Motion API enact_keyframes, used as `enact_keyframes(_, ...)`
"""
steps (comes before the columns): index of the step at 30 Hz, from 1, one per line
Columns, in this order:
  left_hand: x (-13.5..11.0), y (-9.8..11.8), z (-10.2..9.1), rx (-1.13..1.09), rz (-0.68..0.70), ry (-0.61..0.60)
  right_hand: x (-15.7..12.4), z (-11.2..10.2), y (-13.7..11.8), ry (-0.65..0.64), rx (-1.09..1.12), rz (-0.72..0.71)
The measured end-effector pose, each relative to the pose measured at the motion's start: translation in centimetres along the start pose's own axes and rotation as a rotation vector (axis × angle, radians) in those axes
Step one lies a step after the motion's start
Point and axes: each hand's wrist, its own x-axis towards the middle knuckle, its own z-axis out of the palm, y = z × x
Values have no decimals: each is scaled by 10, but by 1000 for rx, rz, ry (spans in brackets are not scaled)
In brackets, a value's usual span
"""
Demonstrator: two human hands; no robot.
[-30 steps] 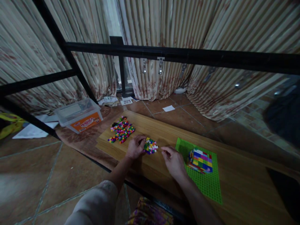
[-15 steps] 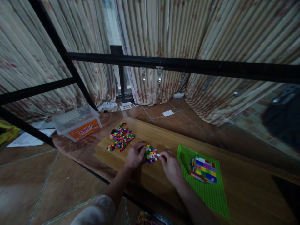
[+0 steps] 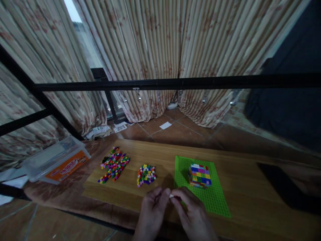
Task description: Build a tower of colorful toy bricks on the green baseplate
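My left hand [image 3: 152,211] and my right hand [image 3: 194,214] meet near the bottom edge of the view, fingertips pinched together on a small white brick [image 3: 171,196]. Beyond them on the wooden board [image 3: 155,152] lie a small heap of coloured bricks [image 3: 146,174] and, further left, a larger spread of coloured bricks [image 3: 114,164]. To the right lies a green baseplate [image 3: 213,197] with a multicoloured block of stacked bricks [image 3: 199,175] standing on it.
A clear plastic box with an orange label [image 3: 56,162] sits on the floor at left. A black metal frame bar [image 3: 175,82] crosses the view above the board. Striped curtains [image 3: 160,43] hang behind. Papers [image 3: 165,125] lie on the tiled floor.
Both hands have drawn back from the small heap toward me, now pinching a white brick between them. The camera has tilted up and shifted right.
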Motion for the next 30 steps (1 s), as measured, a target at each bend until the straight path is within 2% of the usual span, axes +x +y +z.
enact_keyframes(5,-14,-22,11,161,-42,-87,-36,-4,23,-56,-62,-26)
enact_keyframes(10,-26,-44,26,249,-33,-114,-60,-3,34,0,-111,28)
enact_keyframes(13,-26,-47,29,309,-22,-109,-66,-11,36,-39,-95,42)
enact_keyframes(16,-22,-43,26,327,-47,-132,-71,-26,38,-68,-2,149)
enact_keyframes(18,-18,-39,23,306,-69,-138,-73,-39,39,-23,88,250)
enact_keyframes(23,-4,-36,16,257,-83,-46,-69,-69,43,235,225,446)
enact_keyframes(26,5,-40,8,333,-1,15,-62,-80,47,279,280,479)
enact_keyframes(30,16,-46,-6,502,189,94,-46,-87,53,287,360,469)
